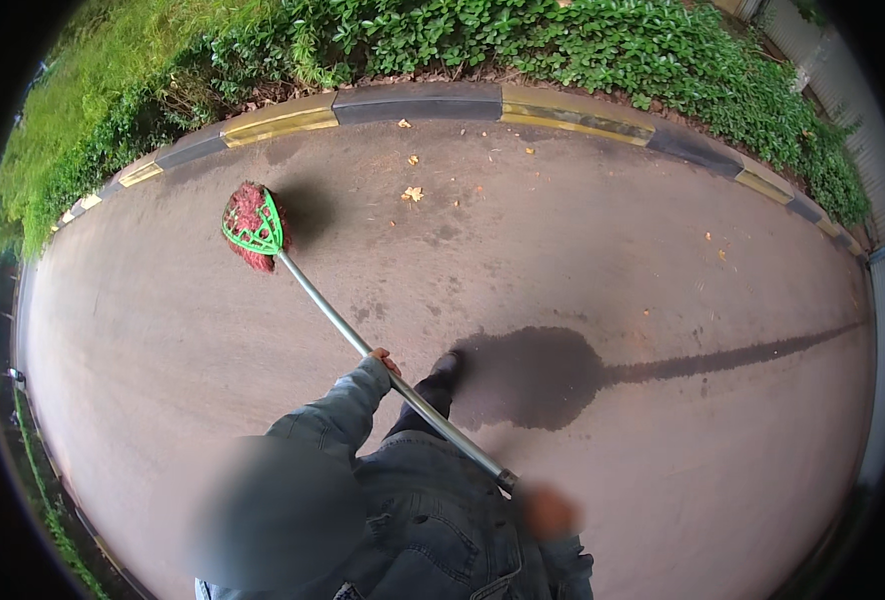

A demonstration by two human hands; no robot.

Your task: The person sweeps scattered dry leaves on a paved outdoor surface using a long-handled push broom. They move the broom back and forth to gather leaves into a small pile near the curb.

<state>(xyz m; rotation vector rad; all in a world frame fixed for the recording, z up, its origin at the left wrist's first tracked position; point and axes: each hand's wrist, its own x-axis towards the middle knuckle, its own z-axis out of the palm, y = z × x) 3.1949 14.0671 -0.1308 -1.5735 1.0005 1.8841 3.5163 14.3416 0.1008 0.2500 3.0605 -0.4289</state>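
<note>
pole point(328, 312) clamped mid-length in left hand point(387, 362); right hand point(551, 512) at pole's butt, fingers too blurred to tell; mop point(251, 222) at pole's tip judged soft, light; stiff pole best gripped midway.

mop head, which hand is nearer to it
Left: left hand grips the pole partway along, nearer the mop head; right hand, blurred, is farther, by the pole's opposite end.

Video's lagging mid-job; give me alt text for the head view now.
The left hand grips the metal pole of a red-and-green mop; the right hand, blurred, is at the pole's near end. A dark, wet-looking patch marks the pavement; a yellow-and-dark kerb borders greenery.
</note>
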